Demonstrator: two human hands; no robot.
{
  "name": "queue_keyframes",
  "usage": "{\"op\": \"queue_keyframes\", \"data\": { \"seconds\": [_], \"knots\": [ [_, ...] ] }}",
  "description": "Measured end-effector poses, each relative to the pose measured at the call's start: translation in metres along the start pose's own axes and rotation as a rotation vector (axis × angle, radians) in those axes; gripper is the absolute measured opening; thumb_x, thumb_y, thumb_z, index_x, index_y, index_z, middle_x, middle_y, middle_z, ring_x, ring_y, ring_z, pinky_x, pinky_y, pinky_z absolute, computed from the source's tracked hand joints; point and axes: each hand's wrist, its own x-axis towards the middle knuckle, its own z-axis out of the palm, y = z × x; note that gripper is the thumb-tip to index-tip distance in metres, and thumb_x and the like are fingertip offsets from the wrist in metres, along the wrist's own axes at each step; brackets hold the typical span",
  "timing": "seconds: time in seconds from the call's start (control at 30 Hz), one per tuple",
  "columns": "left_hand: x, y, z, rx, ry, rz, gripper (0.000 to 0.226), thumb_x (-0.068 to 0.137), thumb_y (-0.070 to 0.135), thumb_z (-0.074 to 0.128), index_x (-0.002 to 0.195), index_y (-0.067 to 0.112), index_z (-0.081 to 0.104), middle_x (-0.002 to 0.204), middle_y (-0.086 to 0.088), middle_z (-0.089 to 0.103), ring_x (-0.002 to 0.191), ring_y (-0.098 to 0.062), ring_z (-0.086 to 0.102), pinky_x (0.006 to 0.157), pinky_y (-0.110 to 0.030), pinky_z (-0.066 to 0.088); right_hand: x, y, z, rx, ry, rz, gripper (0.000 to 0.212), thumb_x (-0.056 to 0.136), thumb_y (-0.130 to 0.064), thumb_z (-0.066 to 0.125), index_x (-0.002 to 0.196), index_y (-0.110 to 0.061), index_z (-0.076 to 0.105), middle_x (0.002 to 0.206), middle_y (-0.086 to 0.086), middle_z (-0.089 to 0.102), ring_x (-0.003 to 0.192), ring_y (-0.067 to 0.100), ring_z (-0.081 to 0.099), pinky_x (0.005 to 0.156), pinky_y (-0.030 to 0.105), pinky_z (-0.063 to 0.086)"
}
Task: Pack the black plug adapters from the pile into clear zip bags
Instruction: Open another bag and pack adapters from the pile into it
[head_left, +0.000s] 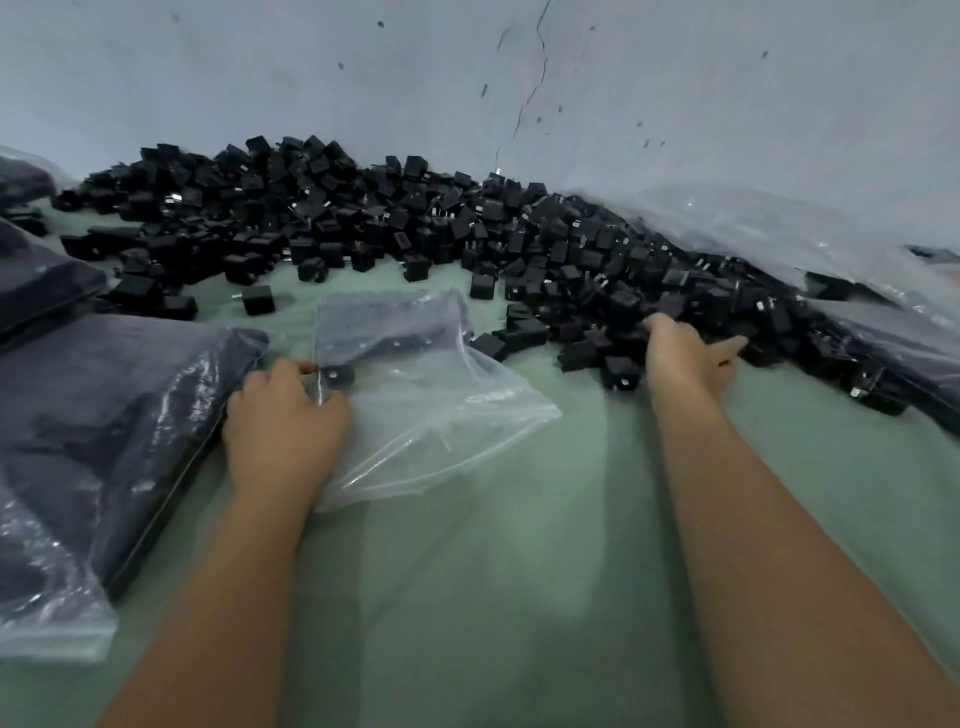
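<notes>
Nearest, at nine o'clock, lie filled clear plastic zip bags (104, 415) of black adapters. The left hand (283, 421) pinches the mouth of a barely filled clear zip bag (415, 395). At one o'clock the right hand (685, 353) digs into the large heap of black plug adapters (363, 218); its fingers seem curled round some. Most remain unpacked.

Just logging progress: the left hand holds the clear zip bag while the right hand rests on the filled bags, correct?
Not quite. The left hand does hold the clear zip bag, but the head view shows the right hand reaching into the pile of black adapters, not resting on filled bags.
</notes>
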Motion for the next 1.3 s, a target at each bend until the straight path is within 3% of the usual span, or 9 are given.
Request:
{"op": "queue_keyframes", "data": {
  "seconds": [0.13,0.3,0.43,0.53,0.73,0.87,0.97,1.13,1.3],
  "knots": [
    [-0.001,0.000,-0.001,-0.050,-0.007,-0.020,0.041,0.089,0.026,0.057,0.129,0.016,0.054,0.130,-0.016,0.053,0.121,-0.037,0.047,0.103,-0.048,0.040,-0.022,0.018,0.012,0.328,-0.002,-0.184,0.050,0.088,-0.019,0.049,0.137,-0.026,0.052,0.155,0.002,0.026,0.128,0.017,0.044,0.084,0.006,0.035],
    [-0.007,0.003,-0.004,-0.061,0.008,0.015,0.046,0.088,0.021,0.059,0.133,0.017,0.053,0.137,-0.018,0.045,0.126,-0.037,0.039,0.104,-0.046,0.034,-0.047,0.039,-0.003,0.227,0.187,-0.256,0.044,0.083,-0.006,0.045,0.120,-0.021,0.063,0.123,-0.002,0.042,0.115,0.022,0.047,0.081,0.025,0.039],
    [-0.017,0.010,-0.011,-0.104,0.010,0.294,0.034,0.086,0.012,0.062,0.119,0.018,0.065,0.124,-0.008,0.059,0.120,-0.032,0.047,0.103,-0.043,0.038,-0.062,0.046,-0.005,-0.265,-0.074,-0.558,0.049,0.090,-0.022,0.047,0.136,-0.036,0.049,0.138,0.000,0.045,0.125,0.024,0.033,0.100,0.030,0.029],
    [-0.029,0.015,-0.010,-0.028,-0.092,0.525,0.021,0.087,0.012,0.065,0.105,0.020,0.072,0.117,0.000,0.064,0.114,-0.025,0.051,0.101,-0.040,0.039,-0.068,0.048,-0.004,-0.500,-0.060,-0.669,0.041,0.094,-0.030,0.046,0.134,-0.040,0.050,0.138,-0.002,0.044,0.124,0.024,0.034,0.101,0.033,0.030],
    [-0.034,0.017,-0.004,0.135,-0.208,0.533,0.018,0.091,0.027,0.057,0.100,0.026,0.072,0.113,0.007,0.065,0.109,-0.021,0.052,0.093,-0.033,0.040,-0.072,0.046,-0.004,-0.468,0.060,-0.668,0.017,0.090,-0.028,0.057,0.107,-0.030,0.056,0.114,0.004,0.048,0.110,0.025,0.039,0.092,0.031,0.032],
    [-0.030,0.024,0.000,0.214,-0.157,0.504,0.030,0.093,0.037,0.048,0.084,0.020,0.071,0.095,0.006,0.065,0.095,-0.021,0.054,0.078,-0.032,0.037,-0.080,0.032,0.004,-0.369,0.121,-0.776,0.032,0.088,-0.022,0.058,0.121,-0.024,0.058,0.129,0.005,0.049,0.121,0.027,0.039,0.099,0.037,0.030],
    [-0.029,0.027,0.004,0.229,-0.138,0.536,0.036,0.095,0.038,0.047,0.078,0.016,0.069,0.095,0.004,0.064,0.092,-0.020,0.053,0.078,-0.031,0.034,-0.087,0.006,0.020,-0.327,-0.068,-0.978,0.038,0.091,-0.021,0.057,0.128,-0.026,0.056,0.132,-0.004,0.053,0.125,0.020,0.040,0.103,0.036,0.027],
    [-0.037,0.033,0.003,0.153,-0.234,0.740,0.055,0.086,0.064,0.032,0.115,0.032,0.066,0.126,0.012,0.056,0.118,-0.009,0.046,0.101,-0.028,0.029,-0.089,-0.030,0.052,-0.455,-0.445,-1.081,0.035,0.095,-0.019,0.046,0.126,-0.027,0.059,0.119,-0.004,0.063,0.114,0.021,0.052,0.105,0.041,0.033],
    [-0.041,0.034,0.014,0.215,-0.477,0.784,0.063,0.091,0.063,0.046,0.149,0.043,0.031,0.159,0.012,0.026,0.146,-0.008,0.018,0.118,-0.028,0.011,-0.075,-0.035,0.058,-0.699,-0.406,-1.097,0.029,0.096,-0.039,0.044,0.121,-0.032,0.058,0.122,-0.005,0.058,0.116,0.022,0.047,0.101,0.040,0.028]
  ]
}}
